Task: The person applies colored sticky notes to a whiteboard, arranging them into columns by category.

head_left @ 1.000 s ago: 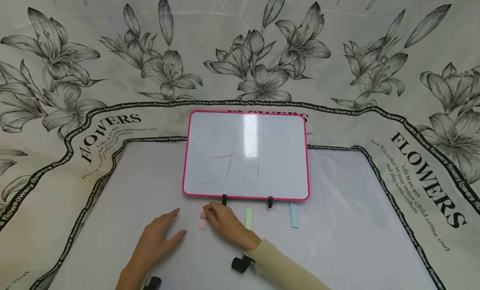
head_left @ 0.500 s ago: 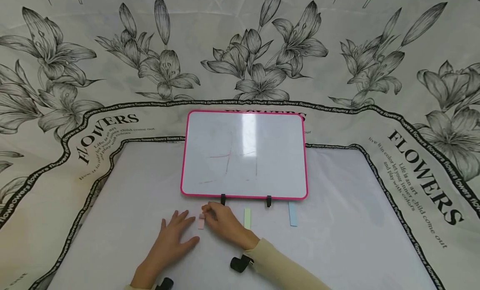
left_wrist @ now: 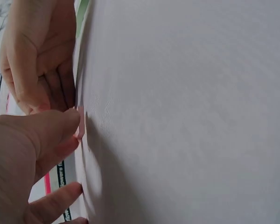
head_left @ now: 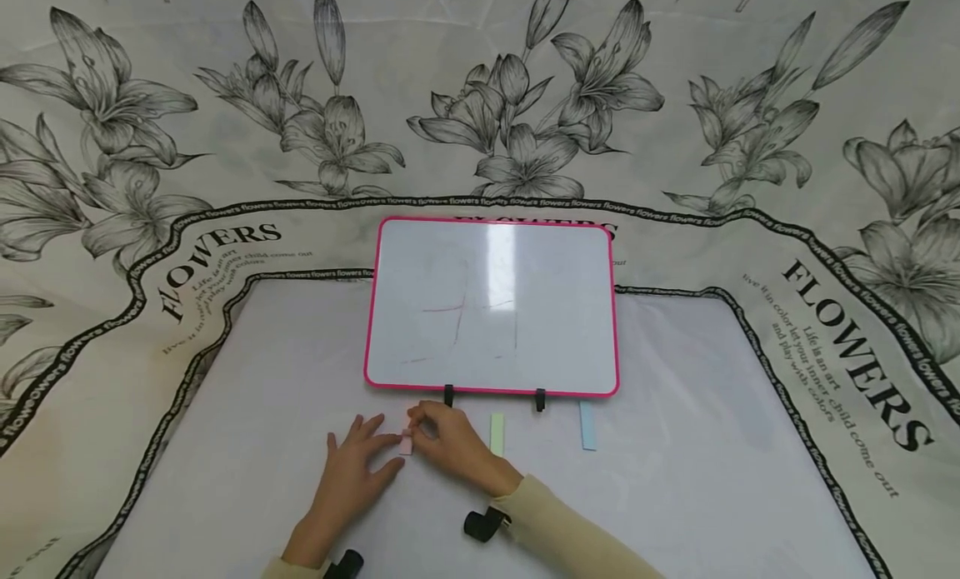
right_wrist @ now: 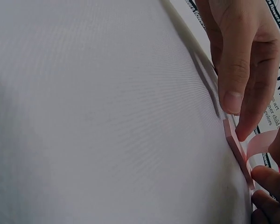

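Note:
A small pink sticky-note pad [right_wrist: 238, 151] lies on the white cloth below the whiteboard, its top strip [right_wrist: 262, 142] curling up. My right hand [head_left: 459, 450] pinches the lifted end of that strip, its other fingers curled beside the pad in the right wrist view. From the left comes my left hand [head_left: 352, 471], fingers spread and mostly straight. Its index fingertip reaches the pad's near end, and the thumb tip is close by. In the left wrist view the left thumb [left_wrist: 60, 122] covers part of the pink pad.
A green sticky strip [head_left: 497, 434] and a blue one [head_left: 588, 426] lie to the right. Behind stands a pink-framed whiteboard [head_left: 491, 312] with faint red marks, on black feet [head_left: 540, 401]. Flower-printed cloth [head_left: 675, 254] surrounds the white area.
My left hand has moved right and up to the pink pad, its fingers spreading. The right hand stays by the pad in the same pinch.

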{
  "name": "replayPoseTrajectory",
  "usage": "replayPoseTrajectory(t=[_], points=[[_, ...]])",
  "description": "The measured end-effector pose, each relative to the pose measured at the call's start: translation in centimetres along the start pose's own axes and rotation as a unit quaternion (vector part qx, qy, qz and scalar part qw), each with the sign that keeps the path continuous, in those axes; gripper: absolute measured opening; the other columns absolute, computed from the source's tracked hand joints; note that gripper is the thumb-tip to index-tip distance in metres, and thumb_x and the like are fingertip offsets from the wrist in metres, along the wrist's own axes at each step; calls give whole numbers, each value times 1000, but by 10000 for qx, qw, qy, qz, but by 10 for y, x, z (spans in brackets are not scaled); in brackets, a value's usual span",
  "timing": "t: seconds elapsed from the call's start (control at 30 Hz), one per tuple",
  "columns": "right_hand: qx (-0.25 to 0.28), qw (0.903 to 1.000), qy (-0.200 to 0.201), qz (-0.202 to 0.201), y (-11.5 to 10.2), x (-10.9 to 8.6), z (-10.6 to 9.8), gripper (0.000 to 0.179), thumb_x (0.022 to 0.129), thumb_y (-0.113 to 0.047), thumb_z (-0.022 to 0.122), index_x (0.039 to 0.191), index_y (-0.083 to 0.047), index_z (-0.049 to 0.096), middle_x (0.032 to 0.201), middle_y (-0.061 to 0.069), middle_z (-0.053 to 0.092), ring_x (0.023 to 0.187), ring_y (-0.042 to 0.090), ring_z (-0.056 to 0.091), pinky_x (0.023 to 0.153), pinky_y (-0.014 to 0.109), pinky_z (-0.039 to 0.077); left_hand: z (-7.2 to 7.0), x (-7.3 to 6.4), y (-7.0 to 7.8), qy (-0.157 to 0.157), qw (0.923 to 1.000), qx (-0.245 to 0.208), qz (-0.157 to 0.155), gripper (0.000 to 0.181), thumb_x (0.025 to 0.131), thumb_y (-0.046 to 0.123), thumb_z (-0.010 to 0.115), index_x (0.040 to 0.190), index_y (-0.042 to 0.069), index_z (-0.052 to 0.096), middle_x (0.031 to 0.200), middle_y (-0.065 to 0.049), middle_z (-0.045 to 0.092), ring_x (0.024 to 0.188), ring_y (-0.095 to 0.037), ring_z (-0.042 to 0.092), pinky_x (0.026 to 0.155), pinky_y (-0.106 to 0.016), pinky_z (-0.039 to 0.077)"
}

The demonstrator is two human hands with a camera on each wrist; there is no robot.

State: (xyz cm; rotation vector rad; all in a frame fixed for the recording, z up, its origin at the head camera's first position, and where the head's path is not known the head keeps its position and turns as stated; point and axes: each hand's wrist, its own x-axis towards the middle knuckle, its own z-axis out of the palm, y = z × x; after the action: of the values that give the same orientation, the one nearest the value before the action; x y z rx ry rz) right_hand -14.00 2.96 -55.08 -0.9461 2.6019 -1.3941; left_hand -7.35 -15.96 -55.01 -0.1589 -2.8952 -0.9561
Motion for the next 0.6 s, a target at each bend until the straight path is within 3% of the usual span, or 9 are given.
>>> replayPoseTrajectory(t=[0.23, 0.6], points=[[70, 10000, -4, 48, 0, -5, -4, 5, 93, -6, 68, 92, -9, 72, 113, 8, 77, 111, 18, 72, 101, 35, 56, 1, 5, 11, 281, 9991, 102, -308, 25, 82, 24, 87, 104, 14, 79, 137, -20, 64, 138, -57, 46, 104, -89, 19], [221, 9997, 43, -96, 0, -8, -8, 6, 92, -2, 69, 95, -4, 74, 108, 9, 78, 111, 21, 73, 101, 34, 56, -5, 12, 8, 146, 9988, 222, -411, 19, 84, 16, 85, 103, 14, 81, 136, -22, 64, 139, -58, 44, 105, -88, 19]])
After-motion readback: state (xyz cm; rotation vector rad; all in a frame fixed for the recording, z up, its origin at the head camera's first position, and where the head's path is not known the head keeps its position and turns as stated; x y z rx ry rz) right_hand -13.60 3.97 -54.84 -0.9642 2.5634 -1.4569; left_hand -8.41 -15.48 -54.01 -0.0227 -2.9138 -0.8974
